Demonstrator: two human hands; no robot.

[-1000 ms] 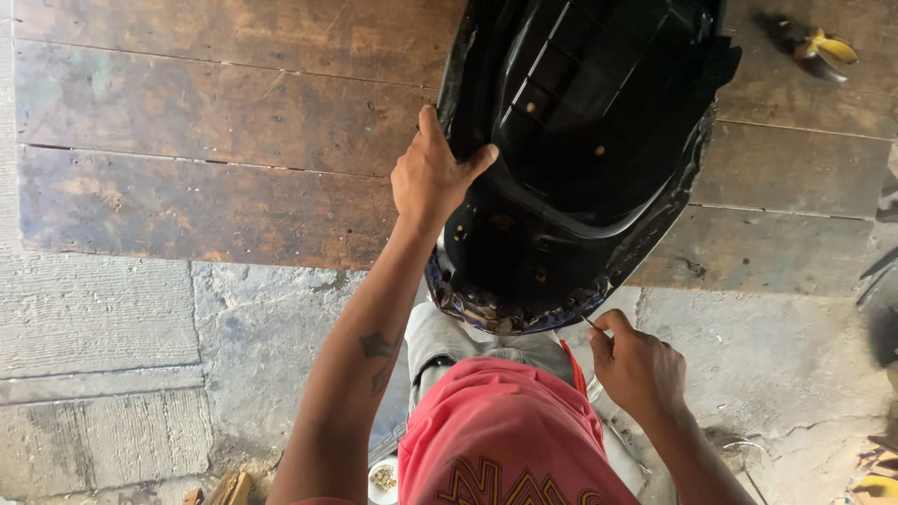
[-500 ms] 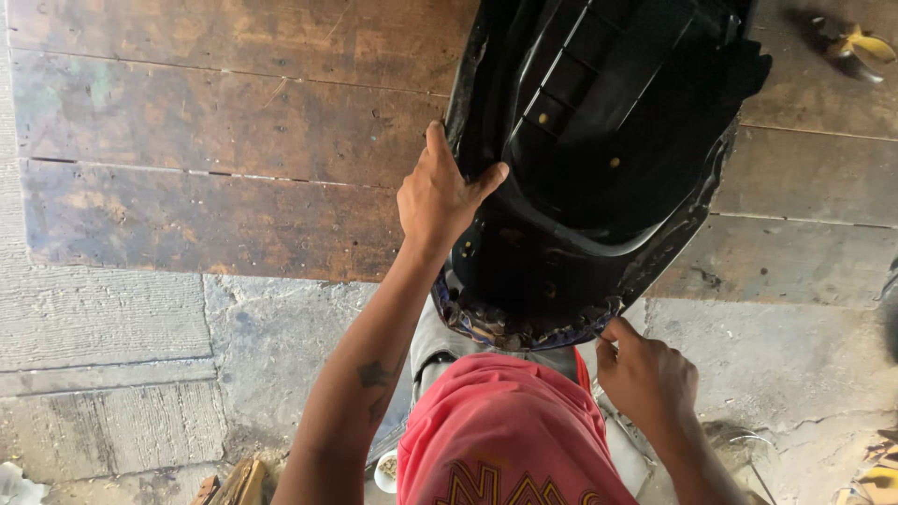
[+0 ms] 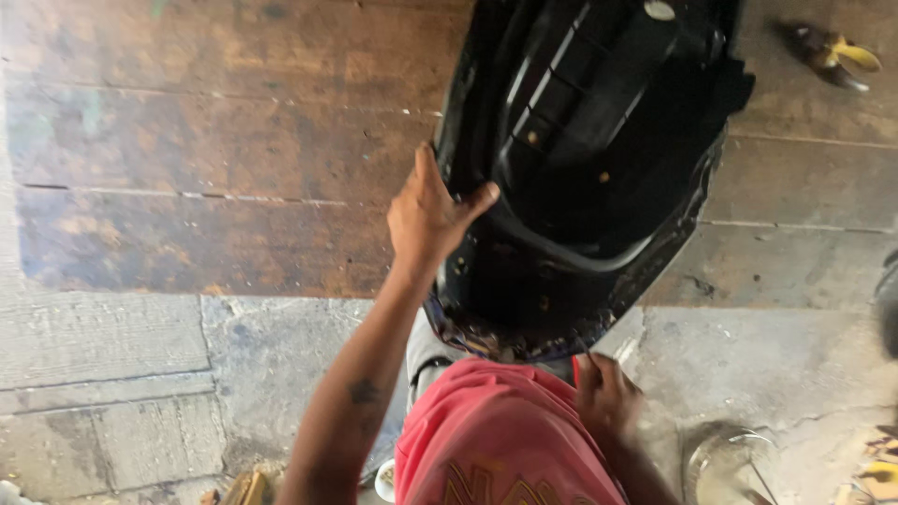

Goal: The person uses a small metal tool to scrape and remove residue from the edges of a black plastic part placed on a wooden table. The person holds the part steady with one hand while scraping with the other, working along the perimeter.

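Observation:
A large black plastic shell, like the underside of a scooter seat (image 3: 580,178), lies upside down on the wooden planks (image 3: 215,168), its near end over my lap. My left hand (image 3: 432,213) grips its left rim, thumb hooked over the edge. My right hand (image 3: 606,397) is closed at the shell's near edge, holding a thin metal tool whose tip touches the rim. My red shorts (image 3: 496,440) fill the bottom centre.
A yellow-handled tool (image 3: 832,54) lies on the planks at the top right. A round metal bowl (image 3: 725,463) sits on the concrete floor (image 3: 112,374) by my right knee. Small yellow items (image 3: 879,472) are at the bottom right edge.
The view has shifted closer to the shell. My right hand has moved down and left along the shell's near edge, towards my lap. My left hand keeps its grip on the rim.

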